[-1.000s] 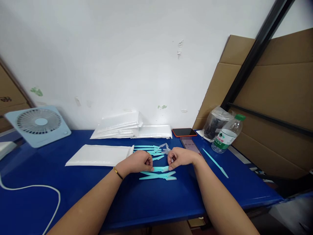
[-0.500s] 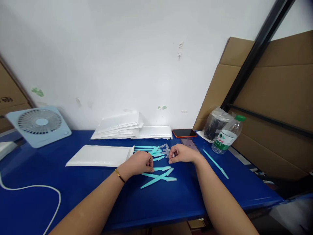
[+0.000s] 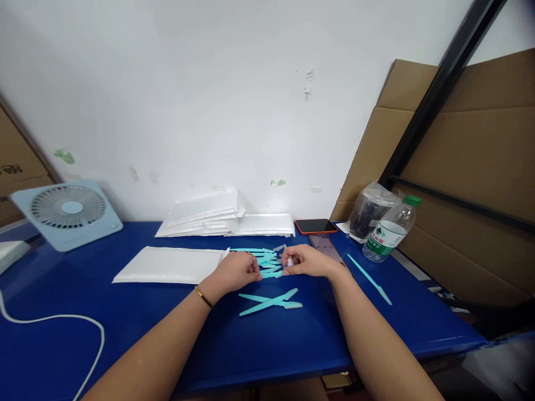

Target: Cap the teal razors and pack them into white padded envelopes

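Left hand (image 3: 234,273): fingers curled, pinching a teal stick (image 3: 271,273).
Right hand (image 3: 308,262): fingers pinching a pale cap (image 3: 289,262).
Surface (image 3: 271,345): 2 crossed sticks (image 3: 271,301) near both hands.

Bright, even indoor light over white wall (image 3: 209,83) and blue worktop (image 3: 271,345), faint sheen, soft shadows only; wide-angle bending at frame edges, sharp throughout.

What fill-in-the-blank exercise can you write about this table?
The ___ stands at the left end of the table.
The bottle has a ___ cap.
The left hand wears a gold ___ at its wrist.
Missing words: fan, green, bracelet.
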The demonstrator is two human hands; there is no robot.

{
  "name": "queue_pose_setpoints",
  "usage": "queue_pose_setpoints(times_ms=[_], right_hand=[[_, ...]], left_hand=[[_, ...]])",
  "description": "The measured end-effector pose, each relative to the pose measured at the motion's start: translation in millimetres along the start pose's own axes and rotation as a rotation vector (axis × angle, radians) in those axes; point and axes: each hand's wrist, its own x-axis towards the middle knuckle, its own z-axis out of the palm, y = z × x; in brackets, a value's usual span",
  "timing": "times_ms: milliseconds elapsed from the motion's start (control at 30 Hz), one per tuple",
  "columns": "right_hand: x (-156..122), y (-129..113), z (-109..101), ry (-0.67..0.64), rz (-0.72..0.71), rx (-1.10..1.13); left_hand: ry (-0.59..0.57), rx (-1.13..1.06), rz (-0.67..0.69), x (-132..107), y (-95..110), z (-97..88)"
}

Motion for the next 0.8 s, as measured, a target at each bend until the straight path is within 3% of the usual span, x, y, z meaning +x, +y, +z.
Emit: queue_pose_setpoints(times_ms=[167,300,433,600,800], right_hand=[[-1,17,-5,-0.081,0.069,0.095],[-1,33,-15,0.104,0.196,0.013],[-5,29,-21,0.225,0.2,-0.143],[-11,9,-16,-0.07,0.068,-0.014],[-3,5,3,-0.295,-0.035,-0.12]], left_hand=[[0.007,-0.019,-0.02,2,-3,-1.4],[0.051,0.056,-0.044,4,-12,1.6],[0.169,0.084,0.034,6,-16,9.3],[0.131,0.099,0.031,13,-20,16.6],[0.139,0.097,0.04,14,-18,11.9]])
